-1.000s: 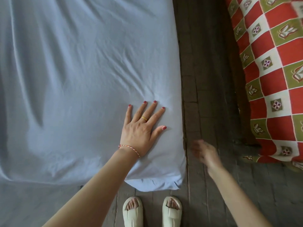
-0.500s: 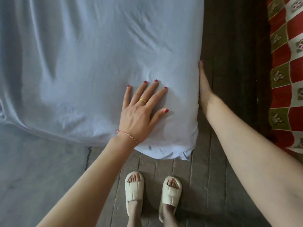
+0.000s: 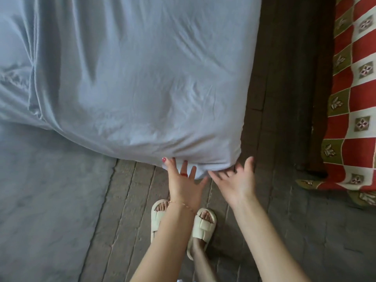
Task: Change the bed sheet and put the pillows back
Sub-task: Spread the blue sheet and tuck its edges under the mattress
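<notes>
where the pale blue bed sheet (image 3: pixel 142 78) wraps the mattress corner nearest the person, both hands reach under its lower edge. the sheet covers the mattress like a casing, creased but mostly flat, its long side running from that corner up and away along the dark wooden floor (image 3: pixel 284 98). the left hand (image 3: pixel 184 185) is palm down, fingers spread and their tips tucked beneath the fabric hem. the right hand (image 3: pixel 237 183), blurred, is just beside it at the corner tip, fingers apart and loosely bent; whether they pinch the cloth i cannot tell. cream sandals (image 3: pixel 203 226) stand below, a red checked cloth (image 3: pixel 358 98) lies at right.
</notes>
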